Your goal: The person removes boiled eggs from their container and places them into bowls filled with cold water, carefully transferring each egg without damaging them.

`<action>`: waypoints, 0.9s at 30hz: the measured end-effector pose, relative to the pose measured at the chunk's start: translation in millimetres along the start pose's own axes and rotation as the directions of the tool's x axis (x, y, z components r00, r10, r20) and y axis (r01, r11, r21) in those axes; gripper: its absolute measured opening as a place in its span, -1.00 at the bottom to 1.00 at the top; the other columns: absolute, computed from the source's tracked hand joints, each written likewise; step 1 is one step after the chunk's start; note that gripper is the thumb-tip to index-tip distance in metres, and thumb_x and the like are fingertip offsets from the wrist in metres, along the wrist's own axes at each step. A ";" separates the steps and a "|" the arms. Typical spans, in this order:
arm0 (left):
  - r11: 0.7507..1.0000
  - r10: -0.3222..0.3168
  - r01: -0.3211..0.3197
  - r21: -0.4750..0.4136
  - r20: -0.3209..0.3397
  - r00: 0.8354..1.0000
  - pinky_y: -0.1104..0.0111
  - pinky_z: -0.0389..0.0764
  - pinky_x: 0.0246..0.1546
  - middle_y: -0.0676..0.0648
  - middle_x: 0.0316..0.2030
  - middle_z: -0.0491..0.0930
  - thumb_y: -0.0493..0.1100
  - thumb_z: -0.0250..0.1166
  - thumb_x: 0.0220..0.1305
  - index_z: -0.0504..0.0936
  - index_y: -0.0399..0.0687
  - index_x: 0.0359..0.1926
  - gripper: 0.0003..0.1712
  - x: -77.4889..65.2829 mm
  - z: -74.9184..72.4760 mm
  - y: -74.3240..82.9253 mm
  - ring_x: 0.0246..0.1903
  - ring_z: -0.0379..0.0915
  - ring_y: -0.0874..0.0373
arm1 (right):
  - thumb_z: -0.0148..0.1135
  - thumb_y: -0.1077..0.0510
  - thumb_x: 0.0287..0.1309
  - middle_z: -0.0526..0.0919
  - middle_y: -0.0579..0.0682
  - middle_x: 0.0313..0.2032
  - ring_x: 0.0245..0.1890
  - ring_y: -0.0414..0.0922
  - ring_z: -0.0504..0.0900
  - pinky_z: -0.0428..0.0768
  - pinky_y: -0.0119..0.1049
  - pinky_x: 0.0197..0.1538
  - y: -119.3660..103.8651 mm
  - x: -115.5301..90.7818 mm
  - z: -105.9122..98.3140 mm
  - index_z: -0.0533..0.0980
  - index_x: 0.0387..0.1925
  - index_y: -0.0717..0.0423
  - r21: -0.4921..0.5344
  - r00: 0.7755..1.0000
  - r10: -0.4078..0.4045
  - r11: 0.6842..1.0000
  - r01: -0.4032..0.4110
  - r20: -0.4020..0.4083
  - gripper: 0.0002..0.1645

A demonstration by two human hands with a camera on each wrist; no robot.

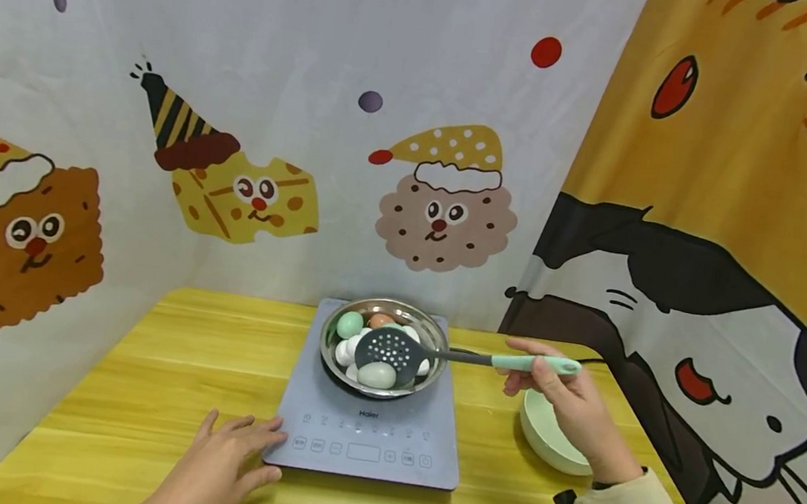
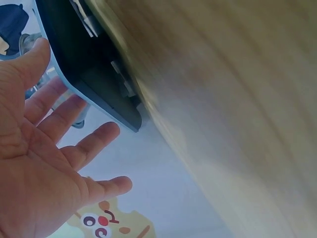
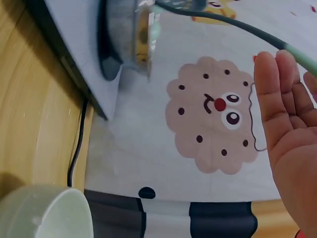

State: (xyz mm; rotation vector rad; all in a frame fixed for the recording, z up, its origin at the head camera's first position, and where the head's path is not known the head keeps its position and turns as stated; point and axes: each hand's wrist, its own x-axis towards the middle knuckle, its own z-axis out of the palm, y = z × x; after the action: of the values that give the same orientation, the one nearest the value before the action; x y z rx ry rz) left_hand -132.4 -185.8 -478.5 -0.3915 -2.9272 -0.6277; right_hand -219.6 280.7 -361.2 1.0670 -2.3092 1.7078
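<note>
My right hand (image 1: 570,399) holds the mint-green handle of a slotted skimmer (image 1: 391,350), its dark perforated head over a steel pan (image 1: 438,336). On or against that head lies a pale green egg (image 1: 377,375); which of the two, I cannot tell. White eggs, a green egg (image 1: 349,325) and a brown egg (image 1: 381,320) fill the pan. The pan stands on a grey induction cooker (image 1: 365,441). My left hand (image 1: 222,465) has its fingers spread, fingertips at the cooker's front left corner. In the left wrist view, those fingers (image 2: 74,111) lie along the cooker's edge.
A pale green bowl (image 1: 547,434) stands on the wooden table (image 1: 152,389), right of the cooker and under my right hand. A black cord (image 3: 78,144) runs from the cooker along the table. A printed cloth (image 1: 286,36) hangs behind.
</note>
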 end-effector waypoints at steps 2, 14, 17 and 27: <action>1.000 -0.002 0.002 0.000 0.000 1.000 -0.59 0.12 0.42 0.10 0.36 0.66 0.13 0.59 0.17 0.76 0.20 0.22 -0.42 0.1 -0.3 -0.4 0.34 0.57 -0.21 | -0.22 0.25 0.74 0.81 -0.05 -0.18 -0.21 0.00 0.81 0.81 -0.26 0.01 2.2 4.7 5.6 0.52 0.33 0.38 -0.010 1.000 0.017 1.000 -0.017 -0.020 -0.53; 1.000 -0.018 0.018 -0.002 0.016 1.000 -0.60 0.11 0.43 0.11 0.36 0.66 0.15 0.60 0.17 0.75 0.21 0.23 -0.40 -0.4 -0.3 -0.5 0.34 0.58 -0.20 | -0.08 -0.13 0.72 0.87 0.02 -0.25 -0.24 -0.10 0.85 0.86 -0.15 -0.04 18.1 24.3 25.9 0.69 0.06 0.24 0.436 0.842 0.503 0.813 -0.385 -0.195 -0.41; 1.000 -0.017 0.017 -0.004 0.016 1.000 -0.60 0.12 0.42 0.11 0.36 0.66 0.15 0.60 0.16 0.75 0.22 0.24 -0.40 -0.7 -0.6 -0.4 0.33 0.59 -0.19 | -0.14 -0.11 0.73 0.87 0.03 -0.27 -0.22 -0.10 0.87 0.86 -0.17 -0.03 17.9 24.7 25.6 0.73 -0.05 0.12 0.540 0.772 0.605 0.724 -0.429 -0.197 -0.43; 1.000 -0.015 0.015 -0.024 0.016 1.000 -0.62 0.12 0.39 0.12 0.36 0.66 0.14 0.60 0.16 0.74 0.21 0.24 -0.39 -2.8 -1.8 -0.9 0.31 0.59 -0.17 | -0.29 -0.07 0.74 0.88 0.13 -0.26 -0.16 -0.03 0.90 0.85 -0.08 0.00 7.0 14.7 2.3 0.72 -0.14 0.20 0.612 0.746 0.634 0.677 -0.410 -0.202 -0.31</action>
State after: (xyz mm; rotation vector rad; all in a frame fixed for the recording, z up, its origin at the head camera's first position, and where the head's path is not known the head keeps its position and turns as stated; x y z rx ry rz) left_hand -129.9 -188.0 -477.7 -0.3795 -2.9425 -0.6653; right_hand -234.0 272.7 -361.2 -0.0400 -2.0162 2.5918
